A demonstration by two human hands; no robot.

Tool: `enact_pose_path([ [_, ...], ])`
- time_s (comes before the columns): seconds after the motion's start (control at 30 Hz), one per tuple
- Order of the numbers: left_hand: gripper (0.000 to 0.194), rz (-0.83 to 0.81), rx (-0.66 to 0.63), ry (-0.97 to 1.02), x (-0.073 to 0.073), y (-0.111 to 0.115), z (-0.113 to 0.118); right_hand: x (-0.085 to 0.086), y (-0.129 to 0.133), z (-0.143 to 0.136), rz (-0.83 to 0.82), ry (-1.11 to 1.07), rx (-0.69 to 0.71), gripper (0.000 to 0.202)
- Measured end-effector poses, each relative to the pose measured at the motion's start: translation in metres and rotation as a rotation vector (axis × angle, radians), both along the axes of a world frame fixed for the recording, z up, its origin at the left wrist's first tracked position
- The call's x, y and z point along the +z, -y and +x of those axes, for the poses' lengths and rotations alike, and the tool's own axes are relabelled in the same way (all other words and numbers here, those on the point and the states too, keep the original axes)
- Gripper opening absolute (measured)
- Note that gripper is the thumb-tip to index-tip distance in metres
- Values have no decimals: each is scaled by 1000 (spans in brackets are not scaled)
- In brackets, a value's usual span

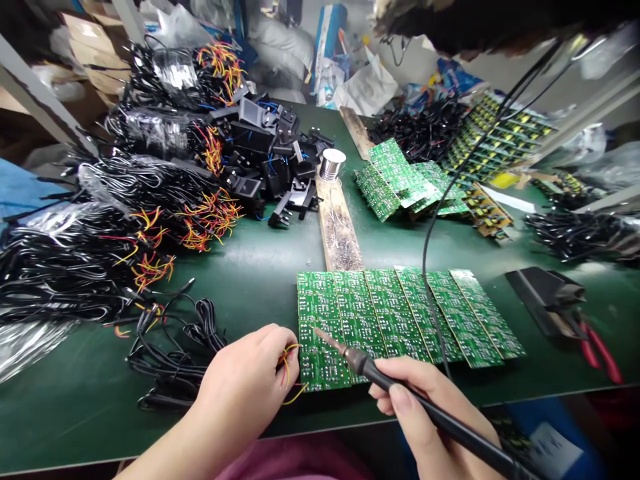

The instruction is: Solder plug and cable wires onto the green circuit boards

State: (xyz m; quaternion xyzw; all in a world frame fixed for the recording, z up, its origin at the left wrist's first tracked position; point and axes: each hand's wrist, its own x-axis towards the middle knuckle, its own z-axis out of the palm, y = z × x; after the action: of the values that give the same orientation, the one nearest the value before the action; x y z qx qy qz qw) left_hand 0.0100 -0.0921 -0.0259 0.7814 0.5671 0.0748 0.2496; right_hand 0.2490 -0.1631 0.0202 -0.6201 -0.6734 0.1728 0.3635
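Note:
My right hand (430,407) grips a soldering iron (367,369) by its black handle. The iron's tip hangs over the left end of a row of green circuit boards (395,327); whether it touches the board I cannot tell. At the left edge of those boards, my left hand (250,373) is closed on thin red and yellow wires (286,367). Some wire ends poke out between the fingers towards the board. Left of this hand lies a loose coil of black cable (173,363).
A solder spool (333,165) stands on a scorched wooden strip (340,233) behind the boards. Bundled black cables (150,180) and black adapters (265,143) fill the back left. More green boards (395,177) are stacked at back right. Red-handled pliers (600,350) lie at right; a black cord crosses the boards.

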Motion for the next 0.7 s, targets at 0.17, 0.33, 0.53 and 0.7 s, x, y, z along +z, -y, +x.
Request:
enact_pose_path([
  [0.17,17,7,-4,20,0,0,-2,2,4,-1,3,-35,-37,17],
  [0.33,17,-11,-17,180,5,2,-10,2,7,1,10,-56,-37,17],
  [0.53,27,-37,-46,216,12,9,-16,-2,6,3,12,-83,-31,17],
  [0.7,27,114,-100,112,4,11,-8,-4,5,7,-24,-78,-32,17],
])
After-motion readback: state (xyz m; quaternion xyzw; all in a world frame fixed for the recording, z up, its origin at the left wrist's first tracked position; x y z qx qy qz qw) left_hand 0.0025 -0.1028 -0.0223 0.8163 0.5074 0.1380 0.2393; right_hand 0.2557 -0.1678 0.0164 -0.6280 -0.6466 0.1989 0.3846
